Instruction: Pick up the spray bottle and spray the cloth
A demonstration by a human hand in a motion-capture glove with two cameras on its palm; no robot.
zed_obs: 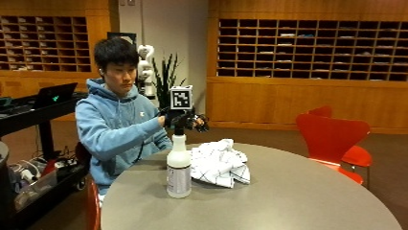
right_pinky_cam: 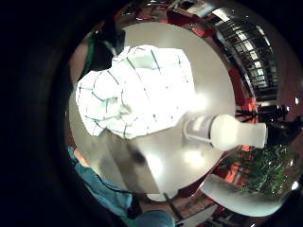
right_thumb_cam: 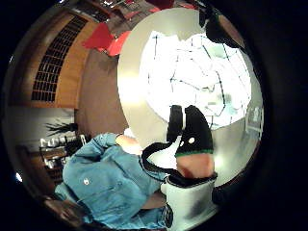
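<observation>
The spray bottle (zed_obs: 178,167) stands upright on the round grey table (zed_obs: 293,196), near the edge closest to you, its white body just beside the cloth. The crumpled white checked cloth (zed_obs: 218,162) lies at about two o'clock from the bottle, apart from it by a narrow gap. Your gloved right hand (zed_obs: 183,118) is raised straight above the bottle at twelve o'clock, holding nothing; whether its fingers are spread or curled cannot be told. A red chair (zed_obs: 331,136) stands at three o'clock, beyond the table.
</observation>
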